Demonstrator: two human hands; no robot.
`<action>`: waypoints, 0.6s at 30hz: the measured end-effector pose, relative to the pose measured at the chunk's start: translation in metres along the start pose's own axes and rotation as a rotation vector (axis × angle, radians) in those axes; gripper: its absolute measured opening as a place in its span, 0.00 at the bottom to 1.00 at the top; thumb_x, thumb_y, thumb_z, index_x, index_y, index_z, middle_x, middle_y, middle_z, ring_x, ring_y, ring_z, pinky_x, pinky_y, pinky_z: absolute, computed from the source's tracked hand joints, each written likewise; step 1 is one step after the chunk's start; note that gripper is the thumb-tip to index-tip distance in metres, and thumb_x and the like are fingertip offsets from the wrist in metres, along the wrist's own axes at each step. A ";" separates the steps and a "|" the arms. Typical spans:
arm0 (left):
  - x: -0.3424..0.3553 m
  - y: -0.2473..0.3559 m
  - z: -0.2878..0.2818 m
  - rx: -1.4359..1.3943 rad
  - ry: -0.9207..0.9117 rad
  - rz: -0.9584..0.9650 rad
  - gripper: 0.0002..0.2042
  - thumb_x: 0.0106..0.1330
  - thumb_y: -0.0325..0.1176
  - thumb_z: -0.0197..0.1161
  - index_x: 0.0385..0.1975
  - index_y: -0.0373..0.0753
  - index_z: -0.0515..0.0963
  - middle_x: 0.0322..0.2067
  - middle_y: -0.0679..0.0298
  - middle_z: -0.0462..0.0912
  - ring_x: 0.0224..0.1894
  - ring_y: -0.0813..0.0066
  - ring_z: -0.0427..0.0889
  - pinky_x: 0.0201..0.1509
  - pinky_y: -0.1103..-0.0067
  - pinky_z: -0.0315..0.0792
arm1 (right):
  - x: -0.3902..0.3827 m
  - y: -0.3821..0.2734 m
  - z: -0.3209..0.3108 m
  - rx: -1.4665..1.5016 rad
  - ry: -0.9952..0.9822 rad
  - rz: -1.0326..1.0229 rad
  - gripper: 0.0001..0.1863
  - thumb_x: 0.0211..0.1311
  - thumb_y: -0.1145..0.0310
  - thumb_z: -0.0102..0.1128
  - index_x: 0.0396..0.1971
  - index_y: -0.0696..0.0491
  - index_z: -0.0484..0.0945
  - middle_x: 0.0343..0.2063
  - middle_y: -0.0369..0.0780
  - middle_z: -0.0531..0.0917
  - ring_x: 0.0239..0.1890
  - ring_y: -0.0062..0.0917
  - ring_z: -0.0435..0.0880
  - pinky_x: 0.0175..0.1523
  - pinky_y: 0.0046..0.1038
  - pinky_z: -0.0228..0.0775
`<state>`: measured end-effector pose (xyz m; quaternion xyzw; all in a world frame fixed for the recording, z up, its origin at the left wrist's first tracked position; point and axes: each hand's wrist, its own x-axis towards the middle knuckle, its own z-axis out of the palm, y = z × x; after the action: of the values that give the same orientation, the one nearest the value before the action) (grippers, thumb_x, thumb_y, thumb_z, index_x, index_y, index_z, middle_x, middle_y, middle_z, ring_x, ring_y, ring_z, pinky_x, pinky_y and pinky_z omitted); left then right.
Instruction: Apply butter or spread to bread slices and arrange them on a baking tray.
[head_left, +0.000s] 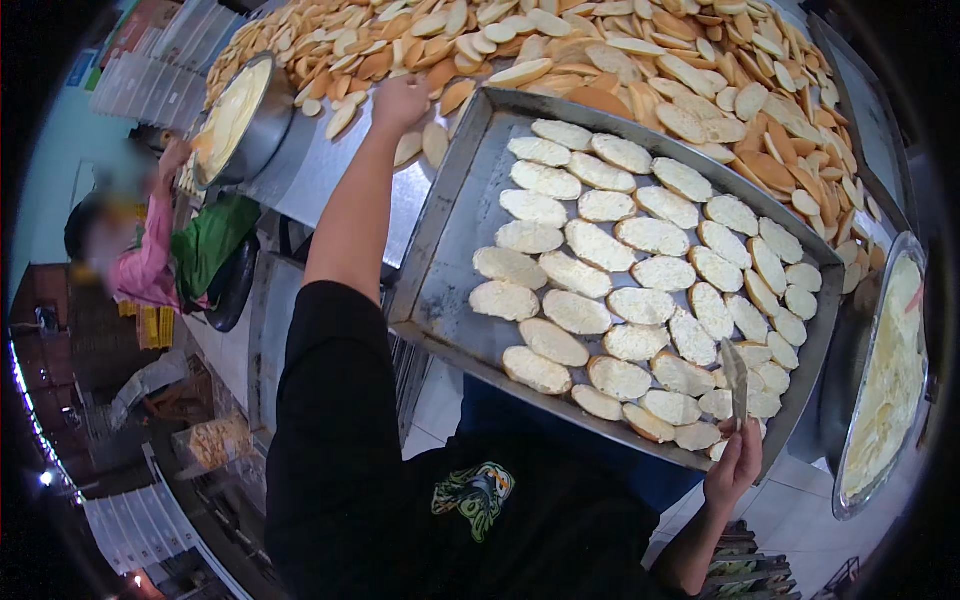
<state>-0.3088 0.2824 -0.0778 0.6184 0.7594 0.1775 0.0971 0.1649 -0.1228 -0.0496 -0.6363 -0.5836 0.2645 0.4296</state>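
My left hand is stretched out at the near edge of a big heap of bread slices. Its fingers look curled downward, and whatever they grip is hidden under the hand. A flat spreading knife stands in my right hand, fingers wrapped round its handle, blade pointing up over the tray. Before me a metal tray carries rows of oval bread slices coated with a pale spread. The tray's left end shows bare metal.
A steel bowl of cream sits at the left of the metal table. At the right stands a wide basin of pale cream. Another person in pink and green works at the left. Clear plastic bins are stacked behind.
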 end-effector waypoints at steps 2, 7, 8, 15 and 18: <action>0.026 -0.016 0.015 0.280 0.036 -0.043 0.24 0.55 0.55 0.51 0.41 0.43 0.77 0.41 0.54 0.77 0.42 0.61 0.77 0.47 0.71 0.67 | -0.001 0.000 0.000 -0.004 0.001 0.027 0.08 0.58 0.78 0.38 0.32 0.62 0.69 0.25 0.38 0.71 0.29 0.21 0.68 0.35 0.20 0.60; 0.045 -0.014 0.029 0.506 0.058 -0.226 0.27 0.55 0.61 0.44 0.44 0.48 0.75 0.47 0.53 0.73 0.54 0.58 0.66 0.59 0.66 0.54 | -0.001 0.006 -0.002 -0.014 0.008 0.000 0.12 0.56 0.79 0.42 0.40 0.60 0.70 0.23 0.43 0.73 0.27 0.27 0.70 0.31 0.26 0.62; 0.047 -0.013 0.029 0.584 -0.029 -0.284 0.29 0.54 0.65 0.41 0.45 0.52 0.75 0.48 0.54 0.73 0.54 0.60 0.67 0.57 0.70 0.56 | 0.000 0.006 -0.002 -0.024 0.010 0.012 0.13 0.55 0.79 0.41 0.40 0.60 0.70 0.23 0.43 0.73 0.26 0.28 0.70 0.31 0.26 0.62; 0.056 -0.003 0.027 0.488 -0.267 -0.101 0.39 0.44 0.72 0.45 0.47 0.47 0.73 0.49 0.50 0.71 0.55 0.58 0.65 0.59 0.64 0.50 | 0.013 0.008 0.005 -0.005 -0.018 0.065 0.13 0.52 0.81 0.41 0.38 0.61 0.71 0.22 0.44 0.73 0.26 0.29 0.71 0.31 0.26 0.63; 0.049 0.009 0.034 0.372 -0.071 -0.188 0.46 0.39 0.73 0.48 0.47 0.36 0.72 0.49 0.47 0.70 0.56 0.59 0.65 0.60 0.64 0.48 | 0.018 0.004 0.007 0.006 -0.028 0.067 0.13 0.52 0.82 0.42 0.38 0.61 0.71 0.22 0.44 0.73 0.26 0.29 0.70 0.31 0.26 0.63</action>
<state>-0.2993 0.3368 -0.1016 0.5580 0.8295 0.0026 0.0240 0.1642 -0.1038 -0.0539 -0.6505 -0.5673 0.2894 0.4140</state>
